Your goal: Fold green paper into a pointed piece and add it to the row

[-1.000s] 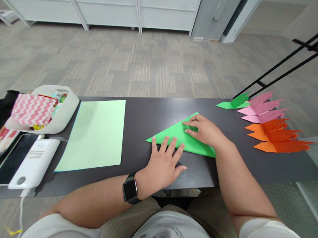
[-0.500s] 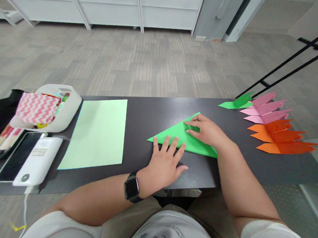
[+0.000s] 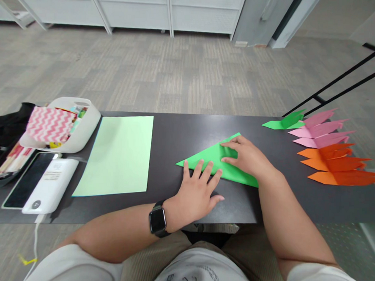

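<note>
A green sheet of paper, folded into a triangle, lies on the dark table in front of me. My left hand rests flat with fingers spread, its fingertips on the paper's lower left edge. Over the right part of the triangle, my right hand touches the paper with bent fingertips. Its thumb and forefinger are apart, with nothing visible between them. The palm and wrist hide the triangle's right end.
Pale green paper lies to the left. Beyond it are a white basket, a phone and a white power bank with a cable. On the right stand folded paper shapes: green, pink and orange.
The whole view has shifted slightly, so things on the table appear a little further right. Both hands keep nearly the same places on the green paper.
</note>
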A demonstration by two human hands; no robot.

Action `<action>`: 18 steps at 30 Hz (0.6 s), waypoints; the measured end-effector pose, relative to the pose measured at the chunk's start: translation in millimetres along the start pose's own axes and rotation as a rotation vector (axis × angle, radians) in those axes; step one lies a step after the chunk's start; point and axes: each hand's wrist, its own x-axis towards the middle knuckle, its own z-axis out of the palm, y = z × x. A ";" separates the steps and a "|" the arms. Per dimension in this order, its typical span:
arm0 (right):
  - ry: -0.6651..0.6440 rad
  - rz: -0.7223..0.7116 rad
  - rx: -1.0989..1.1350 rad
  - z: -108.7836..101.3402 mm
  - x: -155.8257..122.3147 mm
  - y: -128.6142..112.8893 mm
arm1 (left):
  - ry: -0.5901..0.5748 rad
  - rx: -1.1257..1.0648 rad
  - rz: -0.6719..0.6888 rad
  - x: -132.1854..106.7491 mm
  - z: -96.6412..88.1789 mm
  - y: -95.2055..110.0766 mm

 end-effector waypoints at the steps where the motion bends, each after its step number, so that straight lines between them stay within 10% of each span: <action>1: 0.002 0.009 -0.002 0.1 -0.2 1.0 | 0.003 -0.001 0.001 0.1 -0.2 -0.2; 18: 0.004 0.057 -0.061 -4.8 -2.7 16.3 | 0.000 0.024 0.019 5.9 -0.8 -7.5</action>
